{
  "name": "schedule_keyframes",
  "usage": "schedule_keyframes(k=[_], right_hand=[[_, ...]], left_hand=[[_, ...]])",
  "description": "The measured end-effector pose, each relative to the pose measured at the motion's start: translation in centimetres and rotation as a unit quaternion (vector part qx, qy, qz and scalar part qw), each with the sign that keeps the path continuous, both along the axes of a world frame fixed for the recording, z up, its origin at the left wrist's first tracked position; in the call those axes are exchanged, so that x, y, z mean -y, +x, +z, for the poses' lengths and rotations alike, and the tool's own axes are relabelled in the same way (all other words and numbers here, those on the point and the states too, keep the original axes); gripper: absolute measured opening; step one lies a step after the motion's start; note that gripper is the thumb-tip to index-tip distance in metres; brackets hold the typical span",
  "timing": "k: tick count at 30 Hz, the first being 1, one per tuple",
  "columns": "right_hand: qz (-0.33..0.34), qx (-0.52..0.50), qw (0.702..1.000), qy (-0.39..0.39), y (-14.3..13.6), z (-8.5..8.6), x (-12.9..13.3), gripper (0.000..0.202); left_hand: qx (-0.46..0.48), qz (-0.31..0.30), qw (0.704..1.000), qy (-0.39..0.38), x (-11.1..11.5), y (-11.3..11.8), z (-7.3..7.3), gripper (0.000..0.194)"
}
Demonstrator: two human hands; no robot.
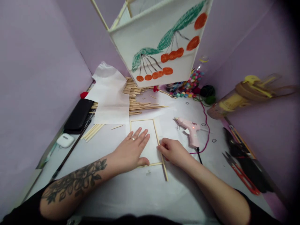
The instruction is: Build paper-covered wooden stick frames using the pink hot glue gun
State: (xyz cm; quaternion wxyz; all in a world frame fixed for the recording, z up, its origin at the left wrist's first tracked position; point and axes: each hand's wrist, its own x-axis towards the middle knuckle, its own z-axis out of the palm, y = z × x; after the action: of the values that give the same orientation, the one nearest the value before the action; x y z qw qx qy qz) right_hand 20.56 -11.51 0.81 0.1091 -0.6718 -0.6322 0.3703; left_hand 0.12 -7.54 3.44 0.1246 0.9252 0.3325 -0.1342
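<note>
Desk (117,195): stick frame (156,132) is laid flat on it; all places are given from that frame. Painted paper box (161,42) is seen above and beyond the frame; support can't be told. Blank paper (112,103) is spread behind-left of the frame, over a stick pile (142,107).

Frame: judged light. Thin sticks are probably stiff lengthwise but easily snapped; corner joints likely weakest. Thin inner paper (152,154) shows inside, soft, easily creased; bonding can't be confirmed. Best held by a side stick near a corner, with no twist. Overhanging tail at the near end shouldn't be levered.

Left hand (131,151): grip wide, fingers spread flat over the frame. Right hand (172,151): grip narrow, thumb and curled index pinched on the frame's right stick.

Glue gun (191,128) is laid right of the frame, orange light lit; nozzle should be treated as hot.
</note>
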Motion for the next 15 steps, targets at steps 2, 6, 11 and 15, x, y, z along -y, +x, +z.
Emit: schedule_keyframes(k=[2, 6, 11, 15], right_hand=[[0.000, 0.005, 1.000, 0.005, 0.0, -0.1, 0.0, 0.021], [-0.001, 0.016, 1.000, 0.014, 0.1, -0.2, 0.2, 0.021], [-0.001, 0.024, 0.999, 0.028, 0.0, -0.3, 0.4, 0.020], [0.000, 0.033, 0.999, 0.031, 0.0, -0.4, 0.4, 0.020]], left_hand=[[0.007, -0.016, 1.000, -0.007, 0.4, 0.3, -0.9, 0.088], [0.035, -0.045, 0.998, -0.016, 0.6, 0.5, -2.1, 0.084], [0.037, -0.053, 0.998, -0.023, 0.7, 0.5, -1.8, 0.085], [0.036, -0.056, 0.998, -0.014, 0.3, 0.8, -0.5, 0.083]])
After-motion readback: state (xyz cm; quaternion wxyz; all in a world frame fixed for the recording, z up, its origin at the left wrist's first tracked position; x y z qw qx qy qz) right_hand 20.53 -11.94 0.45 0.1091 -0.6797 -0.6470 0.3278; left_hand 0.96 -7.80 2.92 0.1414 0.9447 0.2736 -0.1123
